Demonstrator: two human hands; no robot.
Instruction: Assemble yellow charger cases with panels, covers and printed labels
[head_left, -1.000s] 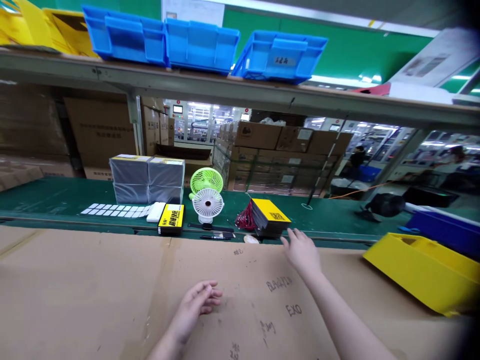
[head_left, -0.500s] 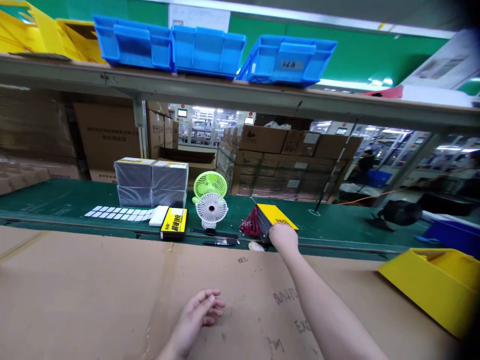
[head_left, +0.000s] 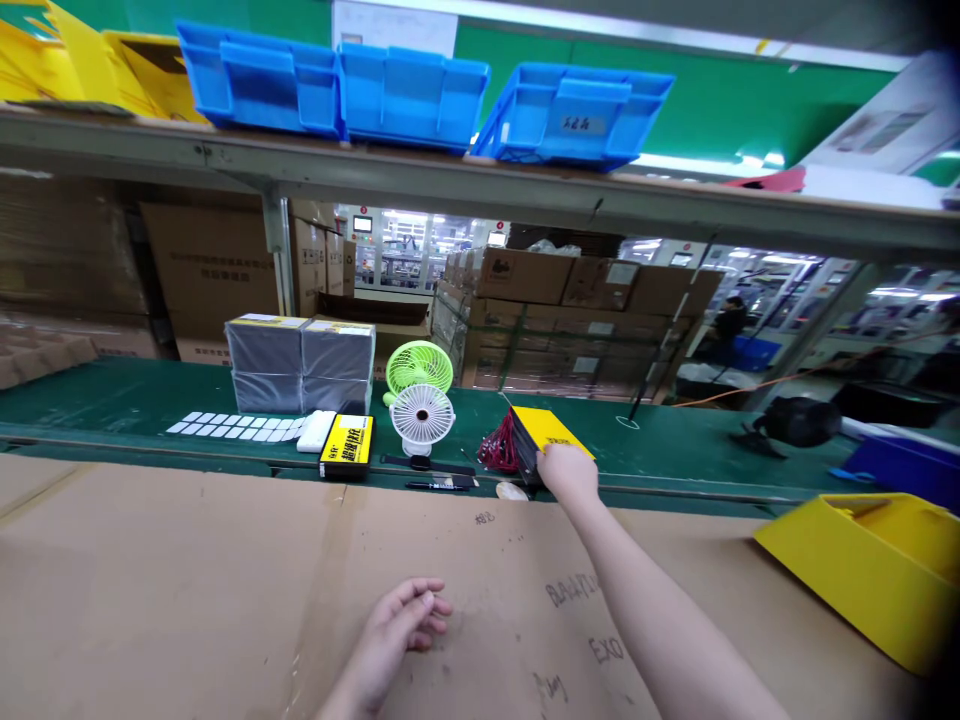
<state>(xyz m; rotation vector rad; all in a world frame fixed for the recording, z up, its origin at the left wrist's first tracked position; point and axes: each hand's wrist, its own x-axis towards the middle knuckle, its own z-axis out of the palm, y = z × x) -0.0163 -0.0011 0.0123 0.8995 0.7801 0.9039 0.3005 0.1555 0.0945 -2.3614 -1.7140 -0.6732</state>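
My right hand (head_left: 568,472) reaches over the green bench, its fingers closed at the near end of a dark stack of boxes with a yellow printed top (head_left: 546,430). The fingertips are hidden behind the back of the hand. A bundle of red cords (head_left: 499,447) lies against the stack's left side. Over the brown cardboard (head_left: 247,580) hovers my left hand (head_left: 405,625), holding nothing, with its fingers loosely bent and apart.
Left of the stack stand a white fan (head_left: 422,415) and a green fan (head_left: 418,366). Beyond them are a yellow-and-black box (head_left: 347,446), white cards (head_left: 232,427) and wrapped grey boxes (head_left: 300,365). A yellow bin (head_left: 855,570) sits at right; blue bins (head_left: 412,95) line the shelf above.
Hardly anything differs. The view has shifted slightly, while my right hand stays at the yellow-topped stack and my left hand keeps its place over the cardboard.
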